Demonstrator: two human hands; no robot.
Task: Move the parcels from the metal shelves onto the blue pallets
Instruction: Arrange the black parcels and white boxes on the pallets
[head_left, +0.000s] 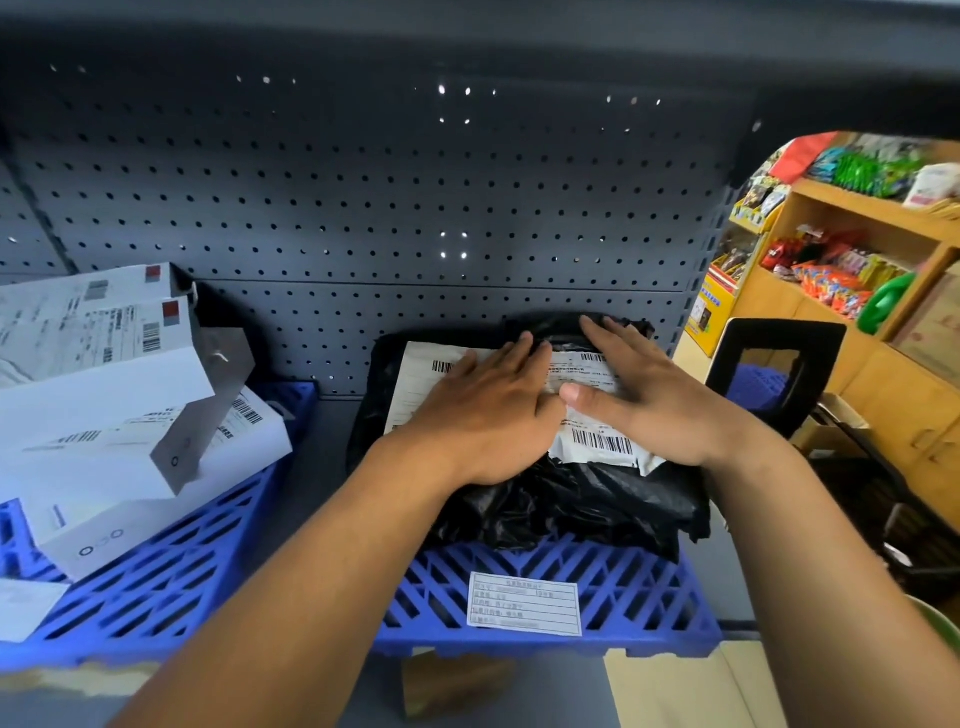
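Under both flat hands (485, 415), black parcel (571, 499), on blue pallet (649, 597)

No text is legible. The white shipping label (597, 444) on the black plastic parcel (571, 501) carries barcodes. Print on the white form label (523, 603) on the blue plastic pallet (654, 597) is blurred.

Both hands (483, 415) (649, 400) press flat on black parcel (571, 499) atop blue pallet (649, 587).

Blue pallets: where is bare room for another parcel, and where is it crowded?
Right pallet: a bare front strip between the black parcels and its edge, around the label. Left pallet: bare lattice right of the white boxes. Crowded: its left half.
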